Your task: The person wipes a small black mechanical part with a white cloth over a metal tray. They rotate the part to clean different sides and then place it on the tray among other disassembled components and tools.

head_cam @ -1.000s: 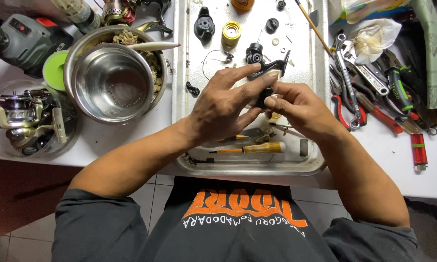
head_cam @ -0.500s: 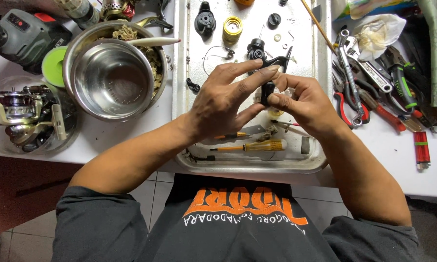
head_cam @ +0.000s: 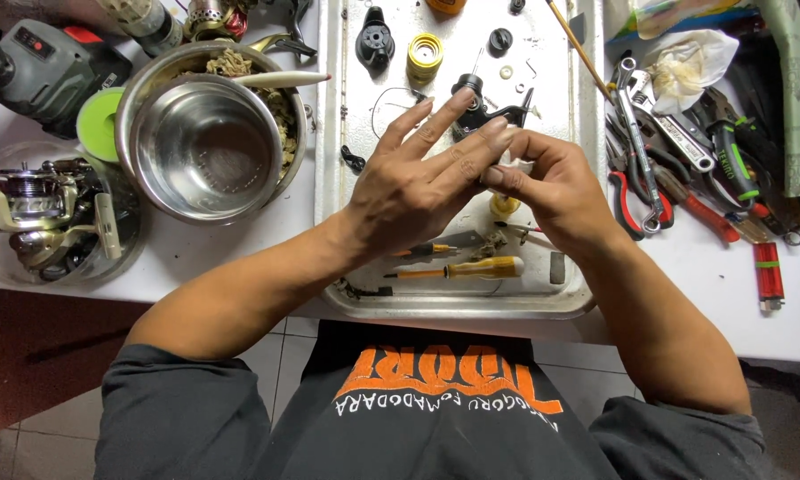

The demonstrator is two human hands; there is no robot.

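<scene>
We see both hands raised over a long metal tray (head_cam: 333, 160) on the white tabletop (head_cam: 240, 249). The left hand (head_cam: 413, 191) has its fingers (head_cam: 436, 124) stretched out and mostly pressed side by side, their tips resting against a small black reel part with a thin arm (head_cam: 484, 107). The right hand (head_cam: 556, 191) curls its fingers together around the lower end of that part, pinching it along with a bit of white cloth (head_cam: 517, 167); the part sits above the middle of the tray, between the two hands.

On the tray lie a yellow-handled screwdriver (head_cam: 471, 268), a smaller orange-handled screwdriver (head_cam: 422, 251), a yellow spool (head_cam: 425, 55), a black rounded cover (head_cam: 375, 40) and a small black cap (head_cam: 500, 40).

Left of the tray stands a shiny steel bowl (head_cam: 206, 147), nested in a larger bowl. Further left, a silver fishing reel (head_cam: 40, 209) lies in a clear round dish.

Right of the tray lies a heap of tools: a steel wrench (head_cam: 636, 133), red-handled pliers (head_cam: 693, 206) and a red lighter (head_cam: 767, 274).
</scene>
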